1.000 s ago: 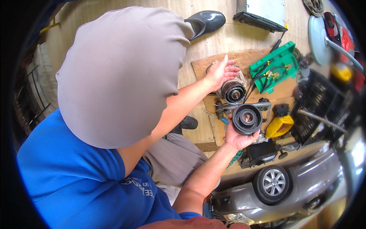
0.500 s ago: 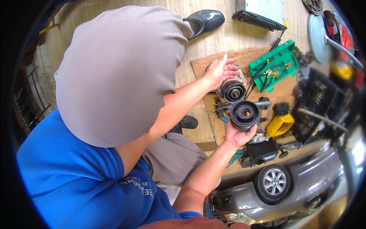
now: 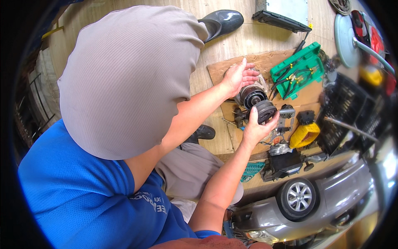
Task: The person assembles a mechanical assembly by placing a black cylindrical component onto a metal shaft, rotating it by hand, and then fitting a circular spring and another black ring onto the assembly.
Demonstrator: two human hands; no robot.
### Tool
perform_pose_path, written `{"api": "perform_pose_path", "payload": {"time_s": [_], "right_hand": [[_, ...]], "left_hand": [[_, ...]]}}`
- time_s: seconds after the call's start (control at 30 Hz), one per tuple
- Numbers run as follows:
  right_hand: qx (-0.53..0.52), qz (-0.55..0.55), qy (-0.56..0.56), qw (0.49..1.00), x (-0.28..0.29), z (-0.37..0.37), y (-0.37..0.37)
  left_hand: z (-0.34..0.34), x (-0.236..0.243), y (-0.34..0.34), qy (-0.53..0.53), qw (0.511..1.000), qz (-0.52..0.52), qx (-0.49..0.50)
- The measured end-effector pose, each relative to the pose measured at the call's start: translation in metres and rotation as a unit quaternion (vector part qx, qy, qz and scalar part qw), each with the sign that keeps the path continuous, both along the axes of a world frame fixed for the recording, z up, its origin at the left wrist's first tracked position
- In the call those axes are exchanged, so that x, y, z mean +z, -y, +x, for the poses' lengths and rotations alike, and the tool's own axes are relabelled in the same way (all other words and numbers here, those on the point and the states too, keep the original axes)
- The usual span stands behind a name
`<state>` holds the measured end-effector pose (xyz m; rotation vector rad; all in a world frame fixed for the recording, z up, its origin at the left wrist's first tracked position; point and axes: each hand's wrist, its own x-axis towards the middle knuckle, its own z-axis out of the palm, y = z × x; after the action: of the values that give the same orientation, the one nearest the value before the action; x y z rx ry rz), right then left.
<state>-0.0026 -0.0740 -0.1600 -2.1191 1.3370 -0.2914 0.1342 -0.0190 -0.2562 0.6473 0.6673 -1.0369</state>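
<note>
My left hand (image 3: 237, 78) is open, fingers extended, over a metal cylindrical unit (image 3: 256, 95) with an exposed central shaft; whether it touches the unit I cannot tell. My right hand (image 3: 259, 128) is shut on a black grooved pulley (image 3: 263, 111), tilted so its grooved edge shows, close in front of the shaft end. These parts are over brown cardboard (image 3: 219, 68) on the wooden-look floor. Right of them lies an open green case (image 3: 302, 56) of pliers. A metal tool (image 3: 286, 112) and a yellow bottle (image 3: 304, 136) lie near my right hand.
At the right are black plastic crates (image 3: 340, 103), a long metal bar (image 3: 348, 130) and a pale round base (image 3: 347, 45). A grey car (image 3: 336, 182) stands along the lower right. A metal box (image 3: 280, 14) lies at the top, near my black boot (image 3: 224, 25).
My right hand has tilted the pulley from face-up to nearly edge-on and moved it up toward the shaft. My left hand has barely moved.
</note>
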Motion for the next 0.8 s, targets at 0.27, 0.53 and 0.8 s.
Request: {"api": "perform_pose_path", "payload": {"time_s": [0.27,0.53,0.8], "right_hand": [[-0.034,-0.002,0.014,0.999,-0.005,0.004,0.004],[0.018,-0.049,-0.051,0.997,-0.003,0.021,-0.012],[0.005,-0.116,-0.180,0.977,-0.002,0.050,-0.024]], "left_hand": [[0.000,-0.001,0.000,-0.001,1.000,0.003,-0.001],[-0.001,-0.001,-0.001,-0.003,1.000,-0.001,-0.001],[0.001,0.001,-0.005,0.022,0.999,-0.021,-0.014]]}}
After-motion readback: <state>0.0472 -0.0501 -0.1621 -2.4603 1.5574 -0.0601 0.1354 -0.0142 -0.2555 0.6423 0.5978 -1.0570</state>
